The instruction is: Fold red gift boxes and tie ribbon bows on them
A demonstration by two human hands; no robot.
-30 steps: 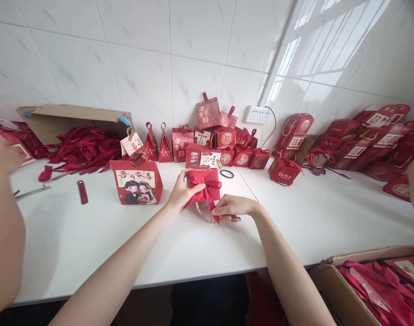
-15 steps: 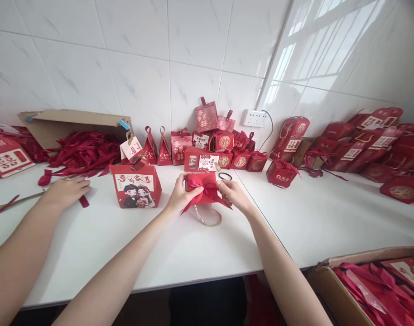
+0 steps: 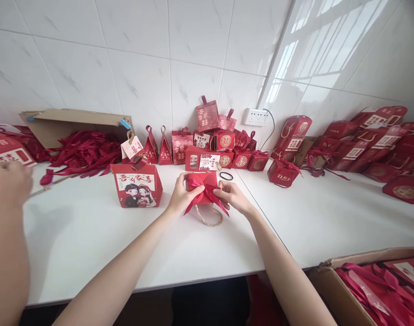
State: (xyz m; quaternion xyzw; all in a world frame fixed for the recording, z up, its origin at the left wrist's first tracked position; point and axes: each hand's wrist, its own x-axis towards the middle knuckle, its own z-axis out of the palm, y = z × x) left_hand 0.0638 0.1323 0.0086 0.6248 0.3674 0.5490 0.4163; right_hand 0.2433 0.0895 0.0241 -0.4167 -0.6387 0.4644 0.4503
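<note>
Between my hands, on the white table, is a small red gift box (image 3: 202,199) with a red ribbon bow (image 3: 196,183) on it. My left hand (image 3: 184,194) grips the box's left side, its thumb pressing on the ribbon. With thumb and fingers pinched, my right hand (image 3: 232,195) holds the right part of the ribbon bow. A twisted gold cord handle (image 3: 209,222) loops from the box onto the table toward me. Left of my hands stands a larger red box with a cartoon couple (image 3: 137,188).
Red gift boxes (image 3: 223,140) line the wall, with more piled (image 3: 373,140) at right. A cardboard box (image 3: 74,117) spills red ribbons (image 3: 84,149). Another carton (image 3: 320,271) fills the lower right. A black ring (image 3: 226,176) lies behind my right hand. A co-worker's arm (image 3: 6,240) is at left.
My right hand has moved slightly inward, from the box's right edge to the ribbon near the bow's centre. The co-worker's hand has swung left with the short ribbon gone from the table.
</note>
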